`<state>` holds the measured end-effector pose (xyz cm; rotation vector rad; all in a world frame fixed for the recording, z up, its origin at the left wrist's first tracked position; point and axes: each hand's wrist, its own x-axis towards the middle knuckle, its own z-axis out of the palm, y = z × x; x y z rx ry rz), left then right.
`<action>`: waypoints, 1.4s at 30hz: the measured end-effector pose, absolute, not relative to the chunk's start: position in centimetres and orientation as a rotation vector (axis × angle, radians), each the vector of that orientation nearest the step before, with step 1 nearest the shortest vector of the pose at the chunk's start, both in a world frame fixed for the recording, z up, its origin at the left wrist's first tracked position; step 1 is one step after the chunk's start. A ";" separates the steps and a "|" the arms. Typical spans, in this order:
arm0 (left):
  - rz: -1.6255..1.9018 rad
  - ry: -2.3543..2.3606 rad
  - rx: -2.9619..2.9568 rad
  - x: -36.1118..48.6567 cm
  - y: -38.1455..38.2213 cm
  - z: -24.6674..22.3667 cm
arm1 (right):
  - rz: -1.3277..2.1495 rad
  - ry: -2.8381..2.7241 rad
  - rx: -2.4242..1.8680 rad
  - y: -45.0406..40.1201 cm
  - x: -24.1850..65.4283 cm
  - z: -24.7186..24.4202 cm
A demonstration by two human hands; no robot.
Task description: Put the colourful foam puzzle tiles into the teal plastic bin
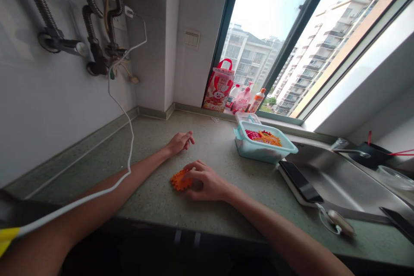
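Note:
An orange toothed, gear-like plastic piece (178, 180) lies at the counter's front part, its right side covered by my fingers. My right hand (207, 181) is curled over this piece, thumb below and fingers above, gripping its edge. A small pale bit shows by those fingertips, too small to name. Farther back and to the left, my left hand (180, 143) rests over the counter with its fingers curled in; whatever they may hold is hidden. The two hands are apart.
A light-blue tub (258, 153) with orange and red plastic pieces stands at the right, beside the sink (349, 181). A phone (300, 181) lies at the sink's edge with a cabled device. Bottles and a bag (220, 90) line the windowsill. A white cable (131, 146) crosses my left forearm in view.

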<state>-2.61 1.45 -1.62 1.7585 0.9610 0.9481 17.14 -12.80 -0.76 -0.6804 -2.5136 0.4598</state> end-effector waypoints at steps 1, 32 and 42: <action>0.950 0.958 1.758 -2.6 1.5 -1.7 | 0.452 -2.528 -0.714 -12.8 17.1 -0.8; 0.893 0.968 1.812 -3.1 2.2 -1.3 | -0.673 -1.260 -1.644 -6.0 44.7 5.8; 0.869 0.987 1.844 -3.0 2.1 -1.4 | -0.213 -1.346 -2.188 -5.5 45.6 5.1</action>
